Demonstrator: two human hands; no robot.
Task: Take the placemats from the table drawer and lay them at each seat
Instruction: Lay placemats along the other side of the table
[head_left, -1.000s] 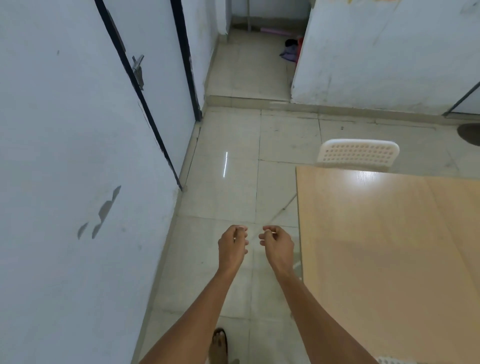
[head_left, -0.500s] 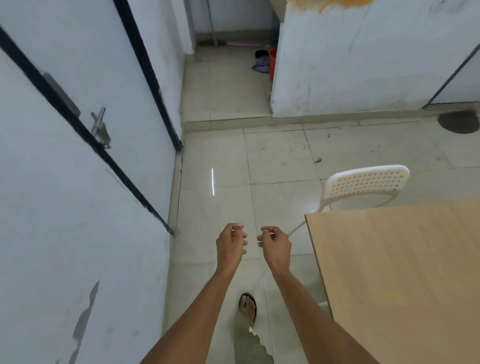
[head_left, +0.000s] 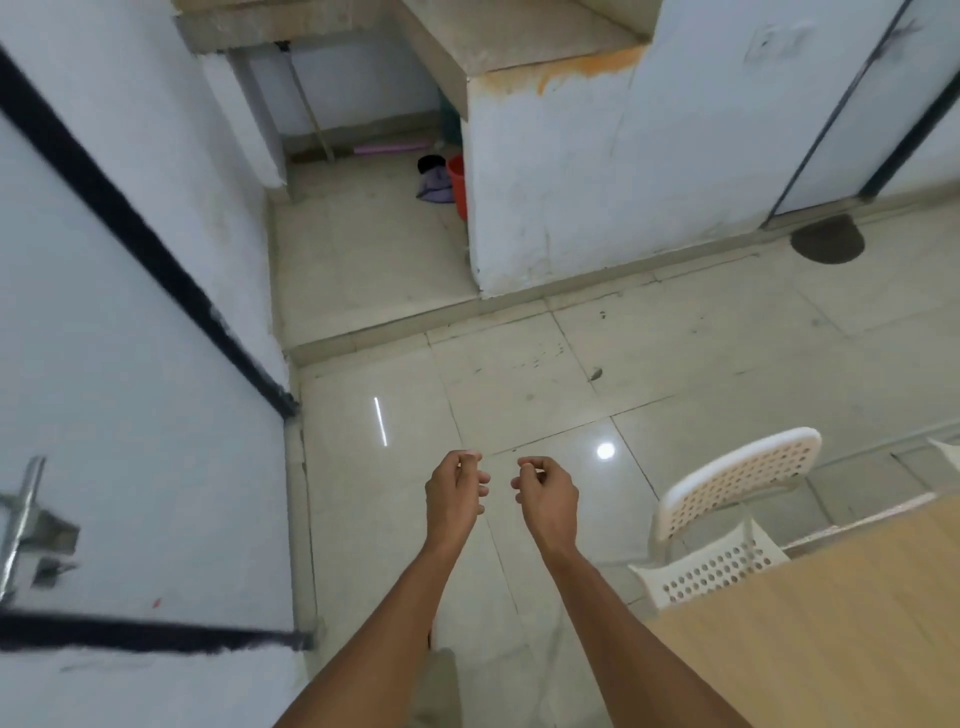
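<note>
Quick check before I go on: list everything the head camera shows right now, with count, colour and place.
table: one, light wood, bottom right, top bare
chair: one, white perforated plastic, at the table's far end
second white item: one, cut off at right edge, cannot tell what
bucket: one, orange-red, far alcove
cloth: one, purple, beside the bucket
door latch: one, metal, left wall
placemats, drawer: none in view
left hand: one, loosely curled, empty
right hand: one, loosely curled, empty
</note>
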